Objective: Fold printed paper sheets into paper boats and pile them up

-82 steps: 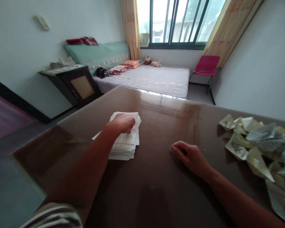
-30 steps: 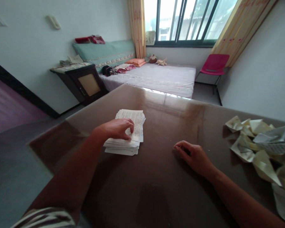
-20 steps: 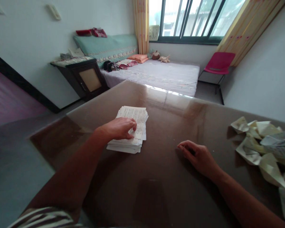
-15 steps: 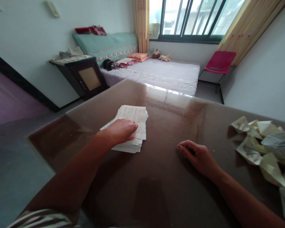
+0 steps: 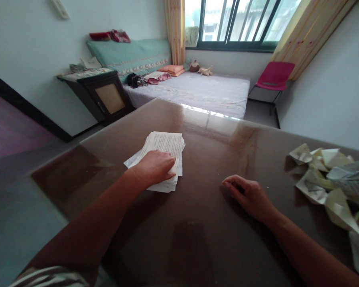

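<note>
A stack of printed paper sheets (image 5: 164, 141) lies on the brown table, its edges uneven and one sheet poking out to the left. My left hand (image 5: 155, 166) rests over the stack with fingers curled and thumb by its right edge, closed on the top sheet. The fingertips are partly hidden, so how much paper they grip is unclear. To the right, my right hand (image 5: 248, 195) lies on its side on the tabletop, fingers curled in loosely, with nothing visible in them. It is apart from the paper.
A heap of folded and crumpled papers (image 5: 338, 199) sits at the table's right side. The glossy brown table (image 5: 203, 159) has its far edge close to a bed (image 5: 203, 89). Beyond stand a dark cabinet (image 5: 110, 97) on the left and a pink chair (image 5: 275, 75) on the right.
My left hand has shifted slightly right across the top sheet, its thumb now nearer the stack's right edge. The right hand keeps its pose. The whole view has shifted a little.
</note>
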A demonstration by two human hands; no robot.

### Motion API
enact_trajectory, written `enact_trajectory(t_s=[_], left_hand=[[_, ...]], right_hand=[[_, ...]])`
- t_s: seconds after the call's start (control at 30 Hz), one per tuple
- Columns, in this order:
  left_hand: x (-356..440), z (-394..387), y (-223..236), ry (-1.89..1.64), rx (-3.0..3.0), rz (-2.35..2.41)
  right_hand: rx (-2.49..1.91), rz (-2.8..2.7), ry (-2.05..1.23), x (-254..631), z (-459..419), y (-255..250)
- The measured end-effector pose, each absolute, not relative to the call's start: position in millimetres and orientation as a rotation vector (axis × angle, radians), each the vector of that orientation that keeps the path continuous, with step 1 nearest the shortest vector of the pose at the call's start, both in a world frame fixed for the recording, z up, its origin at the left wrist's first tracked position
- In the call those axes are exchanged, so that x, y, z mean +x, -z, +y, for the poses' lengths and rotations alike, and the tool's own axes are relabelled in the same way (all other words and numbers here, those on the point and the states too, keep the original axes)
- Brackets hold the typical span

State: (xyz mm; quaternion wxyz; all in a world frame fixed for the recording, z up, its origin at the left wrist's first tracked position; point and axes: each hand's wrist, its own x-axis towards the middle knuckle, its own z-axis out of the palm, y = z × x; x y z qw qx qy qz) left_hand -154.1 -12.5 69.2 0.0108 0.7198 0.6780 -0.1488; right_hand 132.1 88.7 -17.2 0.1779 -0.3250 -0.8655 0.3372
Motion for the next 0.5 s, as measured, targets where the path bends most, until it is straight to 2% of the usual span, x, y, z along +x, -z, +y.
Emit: enact_trajectory(t_s=[0.5], left_hand=[[-195.3,-9.1,-80.2,0.248,2.162,1.974]], right_hand=[[-0.902,-2.444,-0.971,131.8,88.2,16.3]])
